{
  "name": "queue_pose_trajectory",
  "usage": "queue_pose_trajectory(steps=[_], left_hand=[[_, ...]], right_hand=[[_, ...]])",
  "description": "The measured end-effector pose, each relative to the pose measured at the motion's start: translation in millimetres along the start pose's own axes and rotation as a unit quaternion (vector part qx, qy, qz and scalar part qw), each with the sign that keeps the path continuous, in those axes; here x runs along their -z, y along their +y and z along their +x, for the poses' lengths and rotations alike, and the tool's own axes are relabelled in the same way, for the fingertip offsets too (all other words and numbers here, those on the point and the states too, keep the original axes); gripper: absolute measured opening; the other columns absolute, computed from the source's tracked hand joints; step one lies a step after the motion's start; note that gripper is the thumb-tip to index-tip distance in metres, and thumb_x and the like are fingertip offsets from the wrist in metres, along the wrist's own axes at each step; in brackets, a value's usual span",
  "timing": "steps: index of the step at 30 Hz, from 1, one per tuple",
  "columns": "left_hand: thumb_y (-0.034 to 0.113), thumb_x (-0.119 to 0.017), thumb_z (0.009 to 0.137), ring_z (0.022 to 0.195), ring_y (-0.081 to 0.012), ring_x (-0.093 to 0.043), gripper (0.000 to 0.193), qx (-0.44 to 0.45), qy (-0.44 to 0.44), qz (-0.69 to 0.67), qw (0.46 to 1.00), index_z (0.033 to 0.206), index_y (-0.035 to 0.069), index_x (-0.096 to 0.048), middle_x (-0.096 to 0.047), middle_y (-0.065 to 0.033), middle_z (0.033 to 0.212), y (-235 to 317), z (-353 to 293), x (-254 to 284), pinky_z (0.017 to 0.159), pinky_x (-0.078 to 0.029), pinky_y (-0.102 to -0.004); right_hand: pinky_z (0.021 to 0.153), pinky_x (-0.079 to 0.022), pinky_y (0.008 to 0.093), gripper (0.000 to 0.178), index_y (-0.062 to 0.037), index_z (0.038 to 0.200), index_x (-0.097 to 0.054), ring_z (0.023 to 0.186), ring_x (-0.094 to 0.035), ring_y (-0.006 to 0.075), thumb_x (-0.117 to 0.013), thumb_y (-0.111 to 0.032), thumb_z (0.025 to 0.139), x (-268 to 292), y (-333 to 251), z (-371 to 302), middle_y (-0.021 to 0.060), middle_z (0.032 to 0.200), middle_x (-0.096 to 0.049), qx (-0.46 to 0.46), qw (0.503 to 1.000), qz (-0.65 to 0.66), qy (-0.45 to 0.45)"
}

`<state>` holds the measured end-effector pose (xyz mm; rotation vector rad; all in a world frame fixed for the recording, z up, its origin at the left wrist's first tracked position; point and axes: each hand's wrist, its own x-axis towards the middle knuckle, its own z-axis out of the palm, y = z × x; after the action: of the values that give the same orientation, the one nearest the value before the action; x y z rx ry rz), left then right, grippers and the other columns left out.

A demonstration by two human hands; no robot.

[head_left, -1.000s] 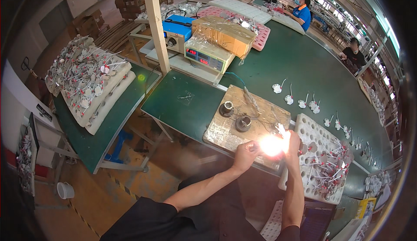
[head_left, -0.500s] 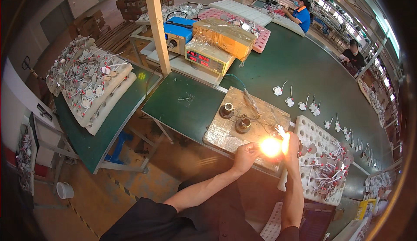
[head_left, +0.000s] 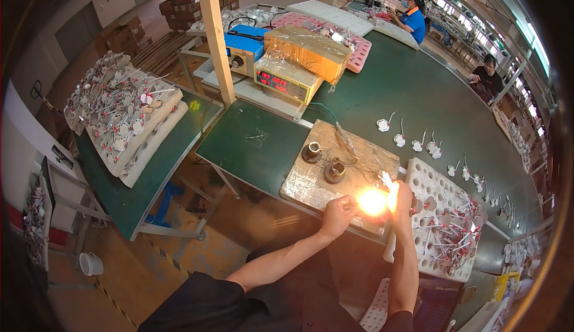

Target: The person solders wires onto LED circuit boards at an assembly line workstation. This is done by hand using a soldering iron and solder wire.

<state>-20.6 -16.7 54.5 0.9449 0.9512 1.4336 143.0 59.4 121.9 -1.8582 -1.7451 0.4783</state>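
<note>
A small lamp board [head_left: 373, 203] glows yellow-white between my hands, low over the front right of a wooden board [head_left: 305, 179]. Its glare hides its outline and some fingertips. My right hand [head_left: 402, 201] is closed at its right side, with pale wire ends [head_left: 387, 180] sticking up beside the fingers. At the left edge of the glow, my left hand [head_left: 339, 215] has its fingers pinched together; what they hold is lost in the light. Two dark round sockets with brass-coloured rims, a left one [head_left: 312, 152] and a right one [head_left: 335, 171], stand on the board behind my hands.
A holed white foam tray [head_left: 418, 179] heaped with wired lamp boards lies to the right. More lamp boards [head_left: 417, 145] line the green bench. A meter [head_left: 281, 85] with red digits stands behind, beside a blue instrument [head_left: 245, 43]. Loaded trays [head_left: 128, 116] fill the left table. Two co-workers sit farther off.
My hands and the glowing lamp board stay in nearly the same place. At the far right, the co-worker in black has lifted their head. The meter's red digits differ slightly.
</note>
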Motion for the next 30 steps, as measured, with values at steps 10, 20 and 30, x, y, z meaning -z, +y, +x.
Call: queue_pose_trajectory(steps=[10,20,30], left_hand=[[0.005,-0.068,0.088,0.077,-0.0111,-0.065,0.01,0.041,-0.037,-0.042,0.998,0.096,0.0,-0.065,-0.069,-0.0073,0.086,29.6,26.3,4.4,0.074,-0.052,-0.0253],[0.014,-0.07,0.089,0.088,-0.011,-0.062,0.029,-0.267,-0.01,0.269,0.925,0.114,0.0,-0.064,-0.068,-0.0063,0.101,77.7,156.9,-33.6,0.078,-0.05,-0.0241],[0.016,-0.077,0.08,0.087,-0.0293,-0.063,0.021,-0.316,-0.33,0.37,0.809,0.095,0.004,-0.068,-0.066,-0.0121,0.087,12.8,19.1,-95.4,0.075,-0.05,-0.0364]], right_hand=[[0.047,-0.041,0.0315,0.035,-0.0036,0.075,-0.072,0.047,-0.05,0.0104,-0.072,-0.036,0.086,23.2,34.3,-3.5,0.0017,0.053,-0.056,-0.105,0.969,0.218,0.039],[0.043,-0.036,0.0201,0.036,-0.0004,0.088,-0.071,0.048,-0.046,0.0035,-0.064,-0.036,0.095,42.9,78.0,-17.9,-0.0041,0.061,-0.052,-0.136,0.841,0.514,0.103],[0.046,-0.037,0.0194,0.038,-0.0016,0.088,-0.069,0.05,-0.046,0.0036,-0.063,-0.038,0.095,33.2,70.1,-20.4,-0.0049,0.061,-0.051,-0.159,0.838,0.51,0.114]])
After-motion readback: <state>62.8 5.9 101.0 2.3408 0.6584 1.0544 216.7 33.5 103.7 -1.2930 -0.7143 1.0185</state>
